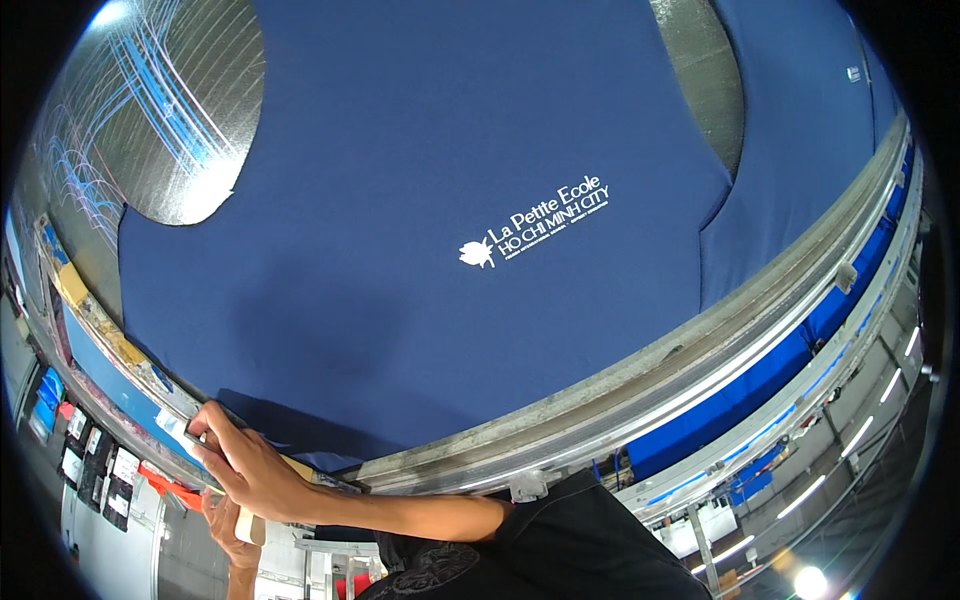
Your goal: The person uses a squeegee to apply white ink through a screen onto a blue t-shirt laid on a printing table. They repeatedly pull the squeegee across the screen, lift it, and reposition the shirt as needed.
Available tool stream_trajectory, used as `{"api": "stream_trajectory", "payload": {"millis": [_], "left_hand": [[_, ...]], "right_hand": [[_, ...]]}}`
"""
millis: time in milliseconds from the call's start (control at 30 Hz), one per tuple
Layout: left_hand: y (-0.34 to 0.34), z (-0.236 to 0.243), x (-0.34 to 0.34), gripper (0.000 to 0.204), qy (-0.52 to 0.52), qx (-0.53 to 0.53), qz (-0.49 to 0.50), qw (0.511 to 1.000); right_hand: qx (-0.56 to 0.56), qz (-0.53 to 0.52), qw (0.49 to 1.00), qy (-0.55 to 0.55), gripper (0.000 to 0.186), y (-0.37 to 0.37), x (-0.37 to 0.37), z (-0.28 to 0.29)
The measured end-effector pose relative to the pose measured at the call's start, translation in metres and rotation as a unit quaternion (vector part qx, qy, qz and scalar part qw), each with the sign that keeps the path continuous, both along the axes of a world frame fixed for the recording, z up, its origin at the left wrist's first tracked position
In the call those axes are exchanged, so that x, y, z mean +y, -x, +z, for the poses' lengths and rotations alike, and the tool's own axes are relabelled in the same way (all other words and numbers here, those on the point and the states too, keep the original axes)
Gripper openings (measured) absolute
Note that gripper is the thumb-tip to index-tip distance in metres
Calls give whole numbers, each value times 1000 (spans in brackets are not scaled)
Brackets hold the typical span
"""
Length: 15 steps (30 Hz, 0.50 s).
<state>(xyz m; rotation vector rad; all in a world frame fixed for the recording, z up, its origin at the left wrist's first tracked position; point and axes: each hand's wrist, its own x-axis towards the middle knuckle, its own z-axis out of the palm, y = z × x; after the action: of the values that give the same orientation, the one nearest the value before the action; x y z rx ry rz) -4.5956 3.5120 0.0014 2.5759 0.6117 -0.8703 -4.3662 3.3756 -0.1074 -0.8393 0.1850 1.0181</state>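
1. The navy fabric panel (pixel 400 130) lies spread beyond the right hand (pixel 204 432) and to its right; its white print (pixel 545 220) sits well apart from both hands.
2. Right hand: thumb and fingers bent to a narrow gap at the table's edge strip, just beside the panel's near corner. Something thin and greyish shows at the fingertips; I cannot tell whether it is pinched or only touched.
3. Left hand (pixel 230 528): lower than the right, fingers curled around a pale block (pixel 251 526) (wood or plastic, I can't say from here).
4. A metal rail (pixel 620 420) runs off to the right of both hands, along the panel's near edge.
5. Handling, my judgement: I would work from the edge strip, fingertips light, so the corner beside the right hand does not ruck.
6. I would carry the block clear of the cloth, and let neither wrist nor sleeve brush the print.
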Motion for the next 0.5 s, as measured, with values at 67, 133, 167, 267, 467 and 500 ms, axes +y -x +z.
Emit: {"api": "stream_trajectory", "payload": {"millis": [67,133,167,267,467,500], "left_hand": [[0,3,1,47,3,20,6,1000],[-3,2,0,48,6,21,3,1000],[-5,2,-1,48,7,21,2,1000],[-3,2,1,46,11,8,-1,1000],[-7,-6,-10,43,-4,-68,-18,997],[0,-8,-9,40,-4,-84,-21,996]], "right_hand": [[30,11,999,-14,16,-1,-1,0],[35,9,999,-15,16,-2,-1,0],[18,-3,1000,-6,16,-1,1,1],[-20,-24,999,12,15,-2,2,0],[-98,8,995,35,19,-3,-1,-4],[-115,4,992,46,20,-4,0,-5]]}}
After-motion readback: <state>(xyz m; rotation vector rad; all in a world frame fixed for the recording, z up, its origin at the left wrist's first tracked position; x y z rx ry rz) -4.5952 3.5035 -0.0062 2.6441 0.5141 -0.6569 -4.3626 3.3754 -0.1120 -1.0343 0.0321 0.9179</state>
